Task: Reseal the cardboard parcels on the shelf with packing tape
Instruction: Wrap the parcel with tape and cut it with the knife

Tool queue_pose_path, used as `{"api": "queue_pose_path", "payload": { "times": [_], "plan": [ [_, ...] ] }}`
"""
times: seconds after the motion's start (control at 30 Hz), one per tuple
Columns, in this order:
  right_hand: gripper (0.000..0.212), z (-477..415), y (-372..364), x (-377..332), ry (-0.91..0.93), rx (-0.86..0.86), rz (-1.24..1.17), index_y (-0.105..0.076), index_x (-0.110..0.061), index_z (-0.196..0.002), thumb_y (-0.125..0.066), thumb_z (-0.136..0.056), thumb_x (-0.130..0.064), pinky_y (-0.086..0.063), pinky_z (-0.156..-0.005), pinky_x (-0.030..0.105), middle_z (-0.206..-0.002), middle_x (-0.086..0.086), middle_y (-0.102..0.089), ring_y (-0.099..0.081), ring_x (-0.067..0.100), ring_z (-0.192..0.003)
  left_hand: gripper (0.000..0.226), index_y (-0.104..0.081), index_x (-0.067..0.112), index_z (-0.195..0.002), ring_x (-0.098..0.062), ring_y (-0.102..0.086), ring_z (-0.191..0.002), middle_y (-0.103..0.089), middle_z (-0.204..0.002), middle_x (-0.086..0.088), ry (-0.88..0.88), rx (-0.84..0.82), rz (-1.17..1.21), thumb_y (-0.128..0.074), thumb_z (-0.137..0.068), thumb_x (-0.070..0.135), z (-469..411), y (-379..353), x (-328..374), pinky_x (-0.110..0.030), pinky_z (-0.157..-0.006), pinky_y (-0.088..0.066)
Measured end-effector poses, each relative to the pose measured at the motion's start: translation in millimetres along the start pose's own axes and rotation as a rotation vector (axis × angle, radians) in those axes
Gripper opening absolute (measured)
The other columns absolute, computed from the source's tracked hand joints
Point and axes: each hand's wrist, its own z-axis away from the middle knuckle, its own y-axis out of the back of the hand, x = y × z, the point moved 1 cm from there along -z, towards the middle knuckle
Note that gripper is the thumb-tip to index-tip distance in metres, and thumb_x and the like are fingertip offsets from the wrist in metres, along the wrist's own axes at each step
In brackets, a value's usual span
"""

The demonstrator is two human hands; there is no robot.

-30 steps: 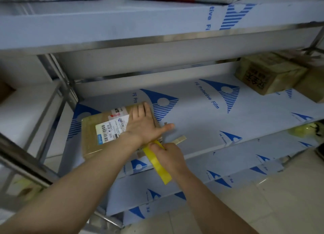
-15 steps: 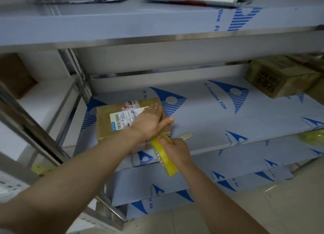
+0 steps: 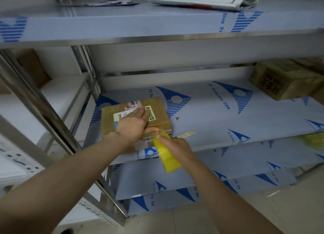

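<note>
Nearest the camera, the right hand (image 3: 177,148) grips a yellow tape roll (image 3: 166,157), fingers curled round it, at about 5 o'clock from the parcel (image 3: 160,111). The roll is just off the parcel's front edge, below the lip of the shelf (image 3: 219,125). The left hand (image 3: 135,126) lies flat on top of the parcel with its fingers straight over the label. Its thumb stretches out along the front edge, where a clear strip seems to run towards the roll.

The step in hand looks like laying tape across the parcel's front seam. The next move probably calls for drawing the roll on taut while the thumb smooths the strip down, then tearing it.

A tape scrap (image 3: 186,134) lies on the shelf at 3 o'clock from the parcel. Farther back, at 2 o'clock, stands a second parcel (image 3: 280,81). Mailer bags (image 3: 201,1) rest on the upper shelf (image 3: 140,21) at 12 o'clock.
</note>
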Motion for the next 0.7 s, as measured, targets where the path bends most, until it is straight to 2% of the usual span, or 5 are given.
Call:
{"api": "queue_pose_path", "payload": {
  "times": [0.17,0.3,0.5,0.57,0.7],
  "plan": [
    [0.015,27.1,24.4,-48.1,0.082,-0.107,-0.240,-0.065,-0.017,-0.090,-0.062,-0.085,-0.031,-0.053,-0.089,0.048,-0.098,0.012,-0.070,-0.067,0.031,-0.092,0.061,-0.054,0.020,-0.128,-0.024,-0.059,-0.106,-0.063,-0.118,-0.008,-0.030,-0.110,0.239,-0.036,-0.090,0.063,-7.0,52.2,-9.9,-0.032,-0.083,-0.045],
    [0.034,36.3,36.6,-95.5,0.271,-0.236,-0.308,-0.067,-0.005,-0.100,-0.069,-0.073,-0.026,-0.056,-0.078,0.043,-0.091,0.017,-0.072,-0.068,0.033,-0.082,0.031,-0.064,0.015,-0.089,-0.018,-0.061,-0.080,-0.069,-0.095,-0.010,-0.026,-0.210,0.500,-0.047,-0.097,0.040,-14.4,68.1,-26.5,-0.026,-0.073,-0.045],
    [0.015,0.0,9.2,-120.1,0.315,-0.057,-0.255,-0.066,-0.012,-0.082,-0.070,-0.084,-0.027,-0.054,-0.084,0.044,-0.081,0.009,-0.070,-0.066,0.027,-0.076,0.030,-0.064,0.014,-0.108,-0.029,-0.061,-0.104,-0.066,-0.106,-0.011,0.180,0.043,0.562,-0.056,-0.089,0.035,-12.8,49.5,-31.1,-0.038,-0.088,-0.047],
    [0.023,-11.7,4.5,-126.0,0.315,0.009,-0.269,-0.065,-0.012,-0.079,-0.072,-0.083,-0.034,-0.055,-0.083,0.044,-0.079,0.008,-0.069,-0.067,0.026,-0.074,0.078,-0.049,0.021,-0.132,-0.033,-0.040,-0.133,-0.046,-0.141,-0.015,0.156,-0.207,0.796,-0.067,-0.060,0.045,-4.4,51.7,-31.5,-0.047,-0.107,-0.032],
    [0.032,-22.9,-5.3,-132.6,0.355,0.035,-0.246,-0.064,-0.013,-0.078,-0.070,-0.082,-0.045,-0.056,-0.079,0.041,-0.078,0.008,-0.069,-0.067,0.024,-0.074,0.139,0.014,0.024,-0.151,-0.027,0.010,-0.146,0.009,-0.160,-0.005,0.052,-0.373,0.251,-0.068,-0.053,0.077,-3.0,39.4,-28.8,-0.051,-0.116,0.007]
  ]
}}
